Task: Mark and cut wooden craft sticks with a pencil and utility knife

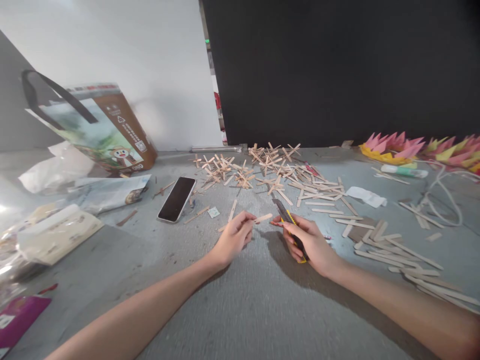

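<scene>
My left hand (pixel 233 239) is closed in a pinch on a short wooden craft stick (pixel 264 218), whose rounded end points right. Facing it, my right hand (pixel 313 244) is wrapped round a black and yellow utility knife (pixel 288 217). The knife slants up and left, its tip apart from the stick. Something small and reddish shows at my right fingertips, too small to name. Beyond both hands lies a heap of craft sticks (pixel 270 162), many crossed over one another. More loose sticks (pixel 390 250) spread beside my right forearm.
A phone (pixel 177 199) lies left of centre. At the left stand a printed bag (pixel 112 130) and plastic packets (pixel 56 235). Pink and yellow paper crowns (pixel 393 148), a glue tube (pixel 404 171), a white cable (pixel 455 200) and crumpled tissue (pixel 365 196) are at the right.
</scene>
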A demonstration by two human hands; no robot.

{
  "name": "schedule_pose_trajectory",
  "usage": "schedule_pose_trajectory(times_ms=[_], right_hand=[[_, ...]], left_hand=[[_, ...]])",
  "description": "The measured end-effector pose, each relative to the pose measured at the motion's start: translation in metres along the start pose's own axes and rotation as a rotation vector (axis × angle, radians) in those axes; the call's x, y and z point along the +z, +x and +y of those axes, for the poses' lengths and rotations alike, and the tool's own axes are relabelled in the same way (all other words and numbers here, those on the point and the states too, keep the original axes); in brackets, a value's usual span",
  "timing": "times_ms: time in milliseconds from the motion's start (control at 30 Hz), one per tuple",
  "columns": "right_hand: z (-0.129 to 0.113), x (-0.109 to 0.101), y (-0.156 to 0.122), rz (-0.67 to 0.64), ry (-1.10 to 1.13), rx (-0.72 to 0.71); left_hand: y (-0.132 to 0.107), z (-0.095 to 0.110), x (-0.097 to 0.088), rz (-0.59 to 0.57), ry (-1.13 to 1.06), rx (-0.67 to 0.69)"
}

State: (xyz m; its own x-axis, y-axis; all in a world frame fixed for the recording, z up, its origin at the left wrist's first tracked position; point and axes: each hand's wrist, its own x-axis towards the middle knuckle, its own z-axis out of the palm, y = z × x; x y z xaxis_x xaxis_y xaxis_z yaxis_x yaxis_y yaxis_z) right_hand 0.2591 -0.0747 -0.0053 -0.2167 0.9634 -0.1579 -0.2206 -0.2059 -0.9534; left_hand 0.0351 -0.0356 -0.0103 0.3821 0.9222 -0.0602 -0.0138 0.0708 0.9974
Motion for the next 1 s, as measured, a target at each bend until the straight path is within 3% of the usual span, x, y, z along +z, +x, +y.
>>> schedule_pose_trajectory(times_ms=[300, 500, 767, 900, 1000], right_hand=[[0.002, -0.001, -0.001, 0.002, -0.015, -0.001], [0.002, -0.001, -0.001, 0.008, -0.001, -0.013], [0.001, 0.0, -0.001, 0.027, -0.008, -0.005], [0.0, 0.001, -0.002, 0.04, -0.012, -0.027], [-0.001, 0.003, -0.002, 0.099, -0.084, -0.052]], left_hand=[[0.0, 0.005, 0.0, 0.01, -0.034, -0.012], [0.003, -0.001, -0.004, 0.134, -0.017, 0.057], [0.004, -0.001, -0.004, 0.151, -0.017, 0.056], [-0.001, 0.002, -0.001, 0.164, 0.086, 0.06], [-0.006, 0.005, 0.001, 0.079, 0.231, 0.092]])
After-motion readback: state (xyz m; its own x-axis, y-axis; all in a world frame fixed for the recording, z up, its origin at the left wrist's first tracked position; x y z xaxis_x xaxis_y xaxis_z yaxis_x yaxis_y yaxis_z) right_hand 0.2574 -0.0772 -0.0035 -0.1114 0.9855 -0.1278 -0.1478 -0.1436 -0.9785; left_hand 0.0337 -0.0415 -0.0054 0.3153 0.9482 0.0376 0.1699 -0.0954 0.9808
